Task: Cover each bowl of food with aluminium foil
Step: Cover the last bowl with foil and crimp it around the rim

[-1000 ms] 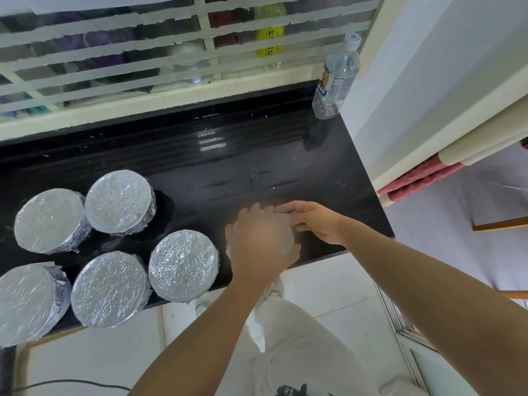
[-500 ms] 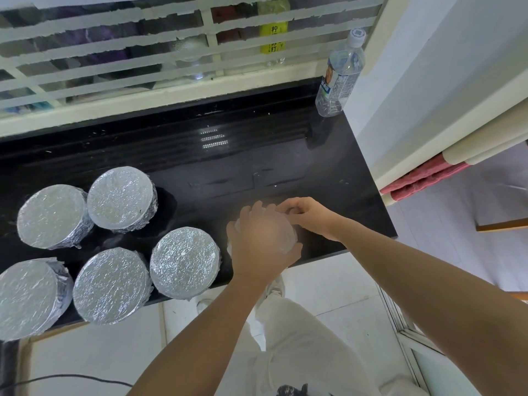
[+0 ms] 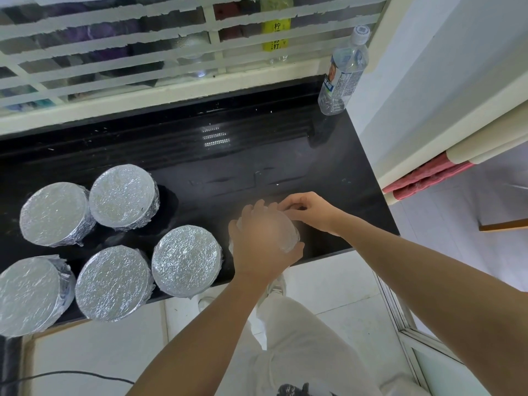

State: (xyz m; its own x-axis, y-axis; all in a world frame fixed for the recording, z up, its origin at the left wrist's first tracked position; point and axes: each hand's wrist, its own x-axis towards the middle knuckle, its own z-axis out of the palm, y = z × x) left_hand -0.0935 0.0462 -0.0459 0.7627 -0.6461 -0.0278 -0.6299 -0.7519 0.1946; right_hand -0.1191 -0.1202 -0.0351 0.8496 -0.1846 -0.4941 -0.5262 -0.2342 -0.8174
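Head view: the last bowl (image 3: 293, 242) sits at the near edge of the black bench (image 3: 257, 155), around 5 o'clock on its surface, mostly hidden under the left hand (image 3: 264, 241). That hand is blurred, but it looks cupped over the top, with the thumb hooked round the near-right rim. The right hand (image 3: 307, 210) reaches in from 3 o'clock, and its fingers (image 3: 288, 202) are bunched together, pinching the foil (image 3: 290, 228) at the bowl's far rim, about 1 o'clock.

Foil is thin, light and crumples for good, and it likely tears if tugged. It is best taken at its loose edge and folded down against the bowl's side, bit by bit round the rim. The bowl probably has some weight from the food, yet could slide on the glossy bench, so a steadying palm on top makes sense.

Five covered bowls (image 3: 187, 260) cluster at 8 to 9 o'clock, well apart from a water bottle (image 3: 343, 72) at 1 o'clock.
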